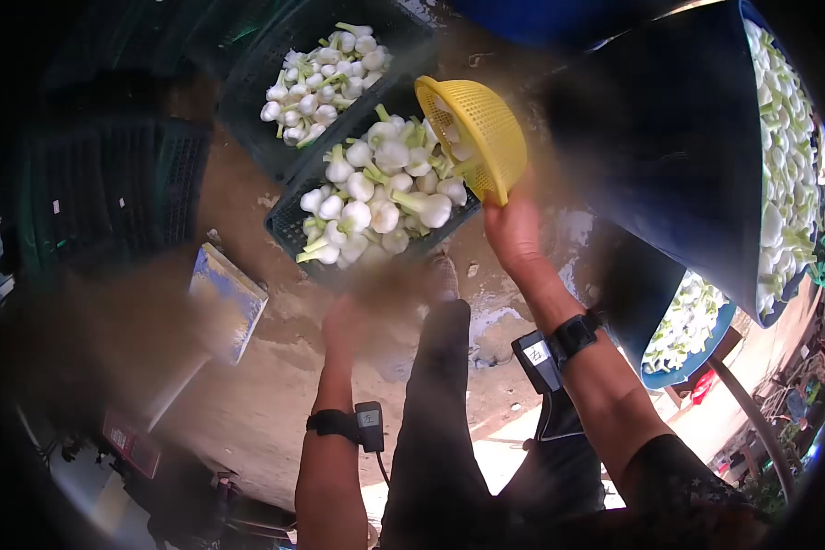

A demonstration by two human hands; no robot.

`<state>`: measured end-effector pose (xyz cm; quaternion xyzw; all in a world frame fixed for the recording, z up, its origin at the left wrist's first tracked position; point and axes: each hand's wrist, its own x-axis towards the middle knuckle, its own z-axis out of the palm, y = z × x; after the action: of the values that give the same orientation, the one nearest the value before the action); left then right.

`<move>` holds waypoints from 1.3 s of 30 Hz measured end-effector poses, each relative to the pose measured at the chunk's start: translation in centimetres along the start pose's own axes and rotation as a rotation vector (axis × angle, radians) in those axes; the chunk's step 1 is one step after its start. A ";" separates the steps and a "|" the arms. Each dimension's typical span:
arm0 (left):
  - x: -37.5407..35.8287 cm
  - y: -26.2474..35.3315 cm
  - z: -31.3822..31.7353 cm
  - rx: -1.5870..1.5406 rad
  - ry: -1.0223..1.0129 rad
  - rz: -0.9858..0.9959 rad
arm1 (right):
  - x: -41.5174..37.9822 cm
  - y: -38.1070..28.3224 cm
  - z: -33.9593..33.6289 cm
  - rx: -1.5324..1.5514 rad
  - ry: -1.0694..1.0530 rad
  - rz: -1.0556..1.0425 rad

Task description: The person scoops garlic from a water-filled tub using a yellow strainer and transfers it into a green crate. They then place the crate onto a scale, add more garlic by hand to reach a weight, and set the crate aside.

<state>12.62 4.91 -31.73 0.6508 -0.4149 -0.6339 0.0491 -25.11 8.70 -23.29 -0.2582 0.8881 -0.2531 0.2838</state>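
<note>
Centre left of frame: our left hand [344, 323] is blurred, grip indeterminate. Upper centre: near crate [289, 220] heaped with white bulbs [376, 197]. Right of it, our right hand [513, 234] grips the tipped yellow basket [472, 137], apparently emptied. Far right: blue tub [697, 165] remains full.

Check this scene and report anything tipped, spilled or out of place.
The yellow basket in the right hand is tipped on its side, mouth toward the heaped dark crate of white bulbs. Nothing appears spilled on the ground. The left hand, near the crate's edge, is blurred.
</note>
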 end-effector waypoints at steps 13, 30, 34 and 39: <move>-14.7 10.1 20.7 -0.109 -0.078 -0.329 | -1.9 2.4 -6.9 1.054 -0.286 0.483; -16.8 6.4 10.7 -0.036 -0.024 -0.289 | -4.0 -2.8 -2.6 0.289 -0.039 0.013; -15.6 5.2 10.5 0.069 -0.021 -0.279 | -6.0 4.8 -5.6 0.392 0.032 -0.010; -15.9 7.4 18.3 0.206 -0.081 -0.168 | -18.6 20.5 -17.4 0.406 0.064 0.166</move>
<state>-4.40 18.11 -18.43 0.6587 -0.4236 -0.6155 -0.0881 -29.47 40.35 -16.24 -0.1133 0.8458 -0.4105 0.3213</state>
